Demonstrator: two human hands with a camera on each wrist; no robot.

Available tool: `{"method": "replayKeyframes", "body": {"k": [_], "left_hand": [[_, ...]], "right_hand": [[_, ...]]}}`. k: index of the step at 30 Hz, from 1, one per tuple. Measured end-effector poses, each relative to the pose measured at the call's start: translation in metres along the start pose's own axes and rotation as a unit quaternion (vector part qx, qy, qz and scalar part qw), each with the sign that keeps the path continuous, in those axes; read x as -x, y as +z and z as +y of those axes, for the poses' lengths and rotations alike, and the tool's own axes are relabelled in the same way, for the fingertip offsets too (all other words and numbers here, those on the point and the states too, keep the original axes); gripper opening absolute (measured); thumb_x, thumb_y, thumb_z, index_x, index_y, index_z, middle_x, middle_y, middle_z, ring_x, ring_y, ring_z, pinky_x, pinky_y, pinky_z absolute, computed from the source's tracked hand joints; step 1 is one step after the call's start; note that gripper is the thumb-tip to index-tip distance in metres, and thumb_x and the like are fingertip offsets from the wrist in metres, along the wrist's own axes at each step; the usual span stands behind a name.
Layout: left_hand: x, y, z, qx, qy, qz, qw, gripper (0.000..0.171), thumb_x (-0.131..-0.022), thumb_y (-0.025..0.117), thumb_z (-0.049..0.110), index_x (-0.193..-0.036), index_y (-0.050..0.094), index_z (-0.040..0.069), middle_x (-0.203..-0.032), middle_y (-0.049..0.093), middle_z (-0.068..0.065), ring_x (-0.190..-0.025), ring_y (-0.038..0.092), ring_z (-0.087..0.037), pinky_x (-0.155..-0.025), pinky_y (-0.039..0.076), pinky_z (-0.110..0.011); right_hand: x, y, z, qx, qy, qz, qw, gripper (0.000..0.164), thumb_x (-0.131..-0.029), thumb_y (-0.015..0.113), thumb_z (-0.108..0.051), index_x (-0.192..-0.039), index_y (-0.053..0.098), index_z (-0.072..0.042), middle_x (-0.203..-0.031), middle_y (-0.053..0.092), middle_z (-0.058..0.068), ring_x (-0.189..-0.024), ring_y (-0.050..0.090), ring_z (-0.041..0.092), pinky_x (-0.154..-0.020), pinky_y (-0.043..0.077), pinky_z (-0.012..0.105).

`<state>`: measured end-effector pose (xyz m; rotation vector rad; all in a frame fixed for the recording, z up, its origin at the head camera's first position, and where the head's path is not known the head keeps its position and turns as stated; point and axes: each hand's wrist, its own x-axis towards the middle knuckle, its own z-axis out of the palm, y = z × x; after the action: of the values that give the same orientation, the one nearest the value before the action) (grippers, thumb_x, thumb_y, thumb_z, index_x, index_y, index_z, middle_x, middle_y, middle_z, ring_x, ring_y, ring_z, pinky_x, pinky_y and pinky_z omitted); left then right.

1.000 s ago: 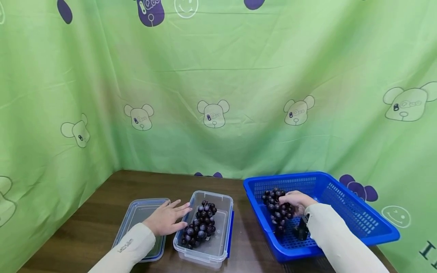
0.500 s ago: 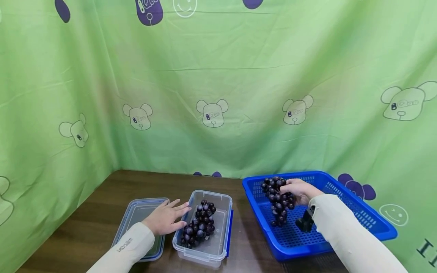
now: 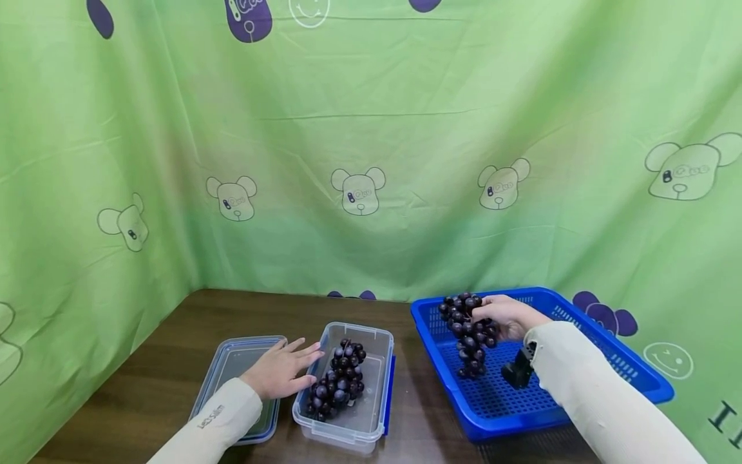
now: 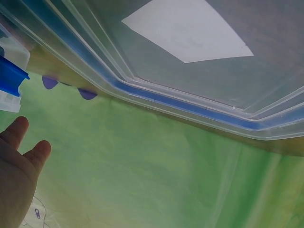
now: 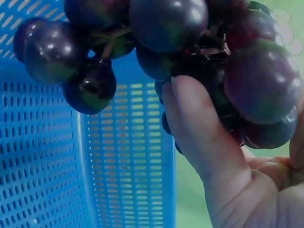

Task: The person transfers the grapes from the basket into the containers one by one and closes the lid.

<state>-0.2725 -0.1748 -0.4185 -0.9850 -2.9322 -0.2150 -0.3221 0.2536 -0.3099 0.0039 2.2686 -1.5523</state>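
My right hand (image 3: 505, 317) grips a bunch of dark grapes (image 3: 467, 327) above the blue basket (image 3: 493, 425). In the right wrist view the thumb (image 5: 209, 133) presses against the grapes (image 5: 168, 23), and the other fingers are mostly hidden behind the fruit. My left hand (image 3: 281, 372) lies with fingers spread, its fingertips at the left rim of a clear plastic container (image 3: 379, 380). Inside that container is a second bunch of dark grapes (image 3: 339, 380). The left wrist view shows two fingertips near a blue clip (image 4: 10, 76), apart from it.
A clear lid (image 3: 237, 367) with a blue seal lies left of the container, partly under the left forearm. Brown tabletop (image 3: 156, 361) stretches to the left. A green printed curtain (image 3: 359, 258) hangs behind the table. A small black device (image 3: 518, 370) sits at the right wrist.
My right hand has lifted the bunch of grapes up from the basket floor, and the bunch now hangs higher and slightly further left. The left hand stays at the container's rim.
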Motion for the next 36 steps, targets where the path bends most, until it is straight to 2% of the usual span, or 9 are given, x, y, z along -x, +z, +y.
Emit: {"method": "replayKeyframes", "body": {"k": [14,21,28,36], "left_hand": [[0.0,0.001,-0.001,0.003,-0.007,0.005,1.0,0.053,-0.098,0.045,0.037,-0.143,0.046,0.01,-0.148,0.041,-0.006,-0.135,0.035,-0.04,-0.108,0.023,-0.062],[-0.001,0.003,-0.002,-0.006,-0.001,0.005,1.0,0.052,-0.098,0.045,0.038,-0.142,0.048,0.009,-0.148,0.042,-0.005,-0.134,0.036,-0.04,-0.107,0.024,-0.063],[0.001,0.001,-0.001,0.003,0.0,0.004,1.0,0.052,-0.098,0.046,0.036,-0.141,0.048,0.008,-0.148,0.042,-0.007,-0.135,0.035,-0.041,-0.107,0.023,-0.063],[0.0,0.003,-0.002,0.0,0.006,0.014,0.9999,0.051,-0.097,0.048,0.035,-0.14,0.05,0.009,-0.147,0.043,-0.006,-0.133,0.037,-0.041,-0.105,0.025,-0.064]], "right_hand": [[-0.002,0.015,-0.014,-0.039,-0.009,-0.001,0.999,0.018,-0.083,0.054,-0.002,-0.096,0.042,-0.003,-0.077,0.056,0.001,-0.062,0.057,0.009,-0.057,0.052,0.024],[-0.003,0.021,-0.018,-0.041,-0.011,-0.008,0.999,0.016,-0.082,0.054,-0.002,-0.094,0.043,-0.004,-0.078,0.055,0.001,-0.063,0.057,0.01,-0.057,0.052,0.024],[-0.004,0.023,-0.025,-0.097,-0.02,-0.028,0.995,0.015,-0.086,0.05,-0.001,-0.097,0.04,-0.004,-0.077,0.056,0.001,-0.064,0.058,0.01,-0.059,0.053,0.023],[-0.005,0.034,-0.035,-0.113,-0.029,-0.043,0.992,0.015,-0.085,0.048,0.001,-0.097,0.039,-0.004,-0.077,0.057,0.002,-0.062,0.058,0.01,-0.057,0.053,0.022]]}}
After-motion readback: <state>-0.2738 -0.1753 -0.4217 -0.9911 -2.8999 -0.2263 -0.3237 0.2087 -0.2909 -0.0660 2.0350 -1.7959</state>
